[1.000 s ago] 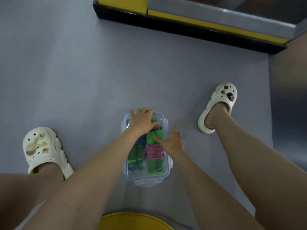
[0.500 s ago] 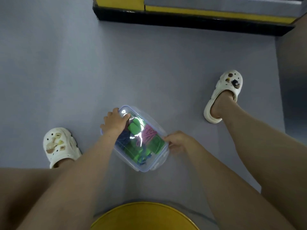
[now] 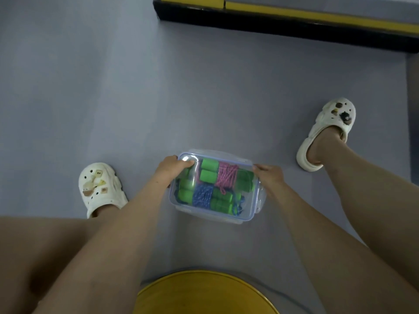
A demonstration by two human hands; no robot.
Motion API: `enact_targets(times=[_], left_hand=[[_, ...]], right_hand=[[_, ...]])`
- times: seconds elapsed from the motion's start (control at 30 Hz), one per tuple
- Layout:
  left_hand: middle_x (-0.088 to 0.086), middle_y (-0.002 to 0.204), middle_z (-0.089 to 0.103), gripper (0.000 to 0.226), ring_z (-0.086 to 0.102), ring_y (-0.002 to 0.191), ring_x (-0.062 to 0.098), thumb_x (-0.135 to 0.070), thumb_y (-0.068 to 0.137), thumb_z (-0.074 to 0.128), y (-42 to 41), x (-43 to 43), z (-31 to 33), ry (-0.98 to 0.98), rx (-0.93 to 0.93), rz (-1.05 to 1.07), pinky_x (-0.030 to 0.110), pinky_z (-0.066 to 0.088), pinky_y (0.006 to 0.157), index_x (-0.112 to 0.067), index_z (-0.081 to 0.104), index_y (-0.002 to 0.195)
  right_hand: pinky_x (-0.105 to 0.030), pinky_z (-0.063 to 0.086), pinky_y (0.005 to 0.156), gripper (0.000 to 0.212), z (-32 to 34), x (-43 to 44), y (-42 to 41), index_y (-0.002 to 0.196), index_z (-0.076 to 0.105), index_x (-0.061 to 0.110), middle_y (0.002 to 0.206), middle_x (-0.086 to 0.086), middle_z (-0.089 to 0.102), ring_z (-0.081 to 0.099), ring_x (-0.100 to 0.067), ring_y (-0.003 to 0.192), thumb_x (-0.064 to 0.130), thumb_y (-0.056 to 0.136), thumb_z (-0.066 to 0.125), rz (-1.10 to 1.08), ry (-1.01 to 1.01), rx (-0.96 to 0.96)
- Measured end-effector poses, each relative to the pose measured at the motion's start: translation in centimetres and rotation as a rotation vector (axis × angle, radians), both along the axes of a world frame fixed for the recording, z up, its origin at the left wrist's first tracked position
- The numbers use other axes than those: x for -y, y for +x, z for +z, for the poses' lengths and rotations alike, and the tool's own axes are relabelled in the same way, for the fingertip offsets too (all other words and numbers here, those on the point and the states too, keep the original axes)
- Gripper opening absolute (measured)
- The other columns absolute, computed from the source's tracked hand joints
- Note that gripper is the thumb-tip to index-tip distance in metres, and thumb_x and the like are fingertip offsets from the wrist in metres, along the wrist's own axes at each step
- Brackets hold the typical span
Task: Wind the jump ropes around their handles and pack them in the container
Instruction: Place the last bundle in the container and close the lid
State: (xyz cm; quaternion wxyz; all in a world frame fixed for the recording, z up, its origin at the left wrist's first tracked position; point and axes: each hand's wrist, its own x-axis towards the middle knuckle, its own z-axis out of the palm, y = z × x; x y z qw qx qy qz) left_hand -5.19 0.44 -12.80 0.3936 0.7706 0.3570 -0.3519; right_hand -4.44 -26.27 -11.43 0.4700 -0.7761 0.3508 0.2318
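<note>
**Both hands on the closed box, ropes packed inside**

Far left, my left foot in a white clog [image 3: 103, 189] w/ charms, flat on the grey floor [image 3: 113, 87].

Next, my left hand [image 3: 169, 169] grips the left end of the container [image 3: 210, 213]: fingers [image 3: 186, 164] curled over the far-left corner, on top of the clear lid [image 3: 186, 158]. Thumb is hidden, can't tell where it sits.

The container is a clear plastic box w/ a bluish rim, lid on, held between both hands in front of my knees, long side running left-right. Can't tell if its base touches the floor or is just off it.

Inside, thru the lid, 2 wound bundles lie side by side. The blue rope [image 3: 203, 196] is on the near side, wrapped round the middle of its green handles [image 3: 223, 200]. The pink rope [image 3: 226, 176] is on the far side, wrapped the same way, its handle ends [image 3: 209, 171] sticking out both sides. A bit of blue cord lies loose at the near-right corner.

Below the box, at the bottom edge of view, a round yellow seat [image 3: 204, 293].

Right of the box, my right hand [image 3: 268, 177] holds the far-right corner, fingertips pinching the rim, wrist angled back toward me.

Further right, my right foot in the other white clog [image 3: 326, 134], well apart from the box. Top right, a black-and-yellow ledge [image 3: 294, 17] runs along the floor.
</note>
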Motion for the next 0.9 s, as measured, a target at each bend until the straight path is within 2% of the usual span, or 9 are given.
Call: enact_targets(times=[0.1,0.2,0.3,0.47,0.53,0.6,0.67,0.73,0.9], left_hand=[[0.014,0.126,0.058,0.059,0.058,0.105,0.030,-0.049,0.081,0.068,0.2,0.1,-0.2,-0.003,0.025,-0.008,0.035,0.047,0.080,-0.008,0.056,0.122],[0.014,0.127,0.056,0.056,0.055,0.101,0.029,-0.044,0.084,0.068,0.2,0.5,-0.1,-0.015,0.035,0.015,0.033,0.043,0.078,-0.006,0.055,0.123],[0.014,0.134,0.052,0.063,0.054,0.115,0.032,-0.043,0.085,0.067,0.4,0.6,0.0,0.006,0.015,0.017,0.035,0.043,0.084,-0.005,0.049,0.132],[0.015,0.141,0.043,0.063,0.050,0.121,0.032,-0.025,0.085,0.068,0.4,1.7,-0.1,0.008,0.164,0.084,0.038,0.042,0.100,-0.012,0.040,0.141],[0.012,0.143,0.036,0.059,0.044,0.126,0.031,-0.016,0.087,0.062,0.4,3.1,0.1,0.203,0.339,-0.178,0.045,0.034,0.108,-0.022,0.041,0.142],[0.005,0.150,0.029,0.051,0.029,0.139,0.024,-0.010,0.091,0.053,0.2,4.8,0.4,0.293,0.441,-0.502,0.050,0.015,0.116,-0.026,0.046,0.140],[-0.002,0.155,0.023,0.052,0.013,0.145,0.016,-0.008,0.095,0.047,0.2,6.3,0.7,0.292,0.437,-0.709,0.054,-0.006,0.114,-0.028,0.042,0.143],[-0.003,0.154,0.027,0.053,0.012,0.146,0.014,-0.008,0.096,0.047,0.2,7.2,0.6,0.319,0.489,-0.859,0.052,-0.016,0.112,-0.028,0.039,0.144],[-0.003,0.143,0.039,0.041,0.026,0.139,0.017,-0.019,0.101,0.040,0.8,9.1,0.4,0.193,0.480,-0.836,0.051,-0.002,0.116,-0.028,0.045,0.140]], right_hand=[[-0.024,0.049,0.078,0.034,-0.5,0.1,0.2,0.115,0.064,-0.004,0.112,-0.016,0.066,0.063,-0.024,0.096,0.008,0.084,0.069,-0.046,-0.009,0.003],[-0.030,0.052,0.082,0.025,-1.0,-0.1,-0.1,0.101,0.071,0.001,0.097,-0.015,0.070,0.062,-0.020,0.077,0.011,0.079,0.075,-0.118,-0.034,-0.003],[-0.035,0.054,0.087,0.017,-1.5,-0.2,-0.2,0.089,0.073,0.007,0.091,-0.015,0.071,0.065,-0.022,0.077,0.012,0.074,0.079,-0.219,-0.001,-0.023],[-0.024,0.048,0.079,0.020,-1.5,-0.2,0.2,0.093,0.072,0.005,0.086,-0.009,0.066,0.062,-0.019,0.078,0.013,0.076,0.078,-0.206,-0.009,-0.025],[-0.025,0.048,0.079,0.018,-1.3,0.0,0.5,0.093,0.071,0.005,0.085,-0.009,0.065,0.059,-0.019,0.073,0.013,0.078,0.076,-0.149,-0.001,-0.050],[-0.025,0.049,0.075,0.014,-1.1,0.2,0.6,0.091,0.069,0.005,0.084,-0.009,0.063,0.058,-0.018,0.069,0.011,0.079,0.075,-0.110,0.022,-0.071],[-0.018,0.047,0.059,0.012,-1.2,0.4,0.5,0.090,0.068,0.005,0.077,-0.006,0.062,0.054,-0.014,0.061,0.011,0.081,0.073,-0.089,0.022,-0.074],[-0.014,0.041,0.045,0.009,-1.1,0.4,0.5,0.087,0.066,0.009,0.067,-0.001,0.058,0.048,-0.011,0.053,0.013,0.082,0.073,-0.065,0.004,-0.084],[-0.023,0.045,0.060,0.022,-1.8,0.1,0.4,0.064,0.059,0.016,0.073,-0.006,0.061,0.055,-0.018,0.064,0.012,0.080,0.074,-0.096,0.009,-0.064]])
